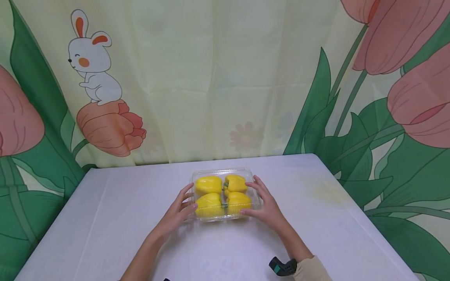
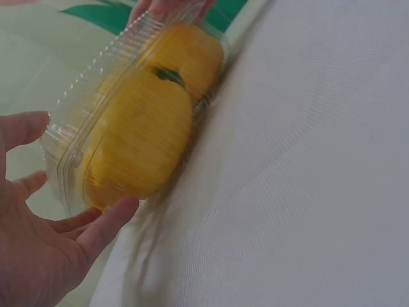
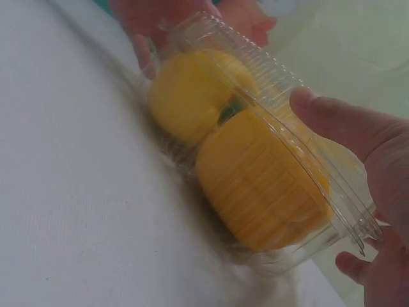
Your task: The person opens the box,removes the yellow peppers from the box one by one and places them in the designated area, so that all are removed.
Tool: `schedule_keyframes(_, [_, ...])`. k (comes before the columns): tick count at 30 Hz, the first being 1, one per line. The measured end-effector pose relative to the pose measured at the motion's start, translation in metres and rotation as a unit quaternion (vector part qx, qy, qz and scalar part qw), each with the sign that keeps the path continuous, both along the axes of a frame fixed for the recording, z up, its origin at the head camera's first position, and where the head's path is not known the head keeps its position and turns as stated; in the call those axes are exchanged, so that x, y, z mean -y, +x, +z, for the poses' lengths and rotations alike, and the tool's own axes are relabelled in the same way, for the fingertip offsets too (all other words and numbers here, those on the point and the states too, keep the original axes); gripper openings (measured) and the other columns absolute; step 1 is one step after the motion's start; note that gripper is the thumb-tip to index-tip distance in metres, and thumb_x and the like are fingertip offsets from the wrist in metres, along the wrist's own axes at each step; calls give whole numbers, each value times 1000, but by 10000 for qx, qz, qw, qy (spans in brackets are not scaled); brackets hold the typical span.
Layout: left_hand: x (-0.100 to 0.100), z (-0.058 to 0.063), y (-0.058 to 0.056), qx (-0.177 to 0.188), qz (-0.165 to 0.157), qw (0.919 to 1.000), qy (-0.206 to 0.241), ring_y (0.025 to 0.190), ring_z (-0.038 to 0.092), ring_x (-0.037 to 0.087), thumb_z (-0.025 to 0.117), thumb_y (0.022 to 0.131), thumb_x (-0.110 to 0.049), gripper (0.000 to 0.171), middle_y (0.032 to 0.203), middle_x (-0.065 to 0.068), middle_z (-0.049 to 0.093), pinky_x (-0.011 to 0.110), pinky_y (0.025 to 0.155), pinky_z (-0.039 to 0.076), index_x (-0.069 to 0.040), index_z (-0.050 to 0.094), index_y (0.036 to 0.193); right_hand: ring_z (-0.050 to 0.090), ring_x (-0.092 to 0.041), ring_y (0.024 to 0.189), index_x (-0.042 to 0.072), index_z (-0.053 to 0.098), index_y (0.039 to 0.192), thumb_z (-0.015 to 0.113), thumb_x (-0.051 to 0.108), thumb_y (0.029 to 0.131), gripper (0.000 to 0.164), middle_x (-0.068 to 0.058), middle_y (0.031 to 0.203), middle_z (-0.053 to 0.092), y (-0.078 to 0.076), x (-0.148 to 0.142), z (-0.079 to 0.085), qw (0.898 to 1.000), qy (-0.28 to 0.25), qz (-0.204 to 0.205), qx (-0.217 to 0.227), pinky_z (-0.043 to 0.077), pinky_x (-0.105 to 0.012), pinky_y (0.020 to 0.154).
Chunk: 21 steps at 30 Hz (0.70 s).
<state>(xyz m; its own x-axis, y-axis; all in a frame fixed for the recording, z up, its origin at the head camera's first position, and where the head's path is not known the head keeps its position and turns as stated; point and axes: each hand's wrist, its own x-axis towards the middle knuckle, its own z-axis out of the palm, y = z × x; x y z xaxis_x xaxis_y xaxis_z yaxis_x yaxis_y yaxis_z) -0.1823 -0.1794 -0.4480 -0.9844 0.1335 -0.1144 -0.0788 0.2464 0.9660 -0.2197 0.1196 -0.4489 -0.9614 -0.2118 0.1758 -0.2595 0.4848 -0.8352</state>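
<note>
A clear plastic clamshell container [image 1: 222, 171] with a ribbed rim sits on the white-covered table, its lid down. Inside lie several yellow bell peppers [image 1: 209, 185] with green stems, set in two rows. My left hand [image 1: 178, 208] holds the container's left end, thumb at the near side and fingers spread along the end. At the opposite end my right hand [image 1: 266, 205] holds it in the same way. In the right wrist view, the right thumb [image 3: 335, 118] touches the lid's edge. Some fingertips are hidden behind the plastic.
A white cloth covers the table [image 1: 116, 218]. Behind it hangs a curtain [image 1: 183, 78] printed with tulips and a white rabbit. A black band [image 1: 283, 267] is on the right wrist, beside a beige sleeve [image 1: 312, 269].
</note>
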Motion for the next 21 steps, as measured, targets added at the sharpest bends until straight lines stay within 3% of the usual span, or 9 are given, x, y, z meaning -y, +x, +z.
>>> schedule_keyframes(14, [3,-1,2,27,-27,10000,47,139,38,37,61,92,-38,77,156,12,29,54,104,43,-39,14,152,18,-32,150,25,49,137,86,29,68,78,-2,163,17,0,2,-1,10000,-55,-8,1,32,-53,113])
schedule_keyframes(21, [7,-2,6,113,-27,9999,-58,138,39,35,63,90,-38,81,156,10,29,47,98,50,-37,12,152,18,-33,150,25,48,138,86,31,69,78,-4,163,17,-1,2,-2,10000,-14,23,-64,32,-53,112])
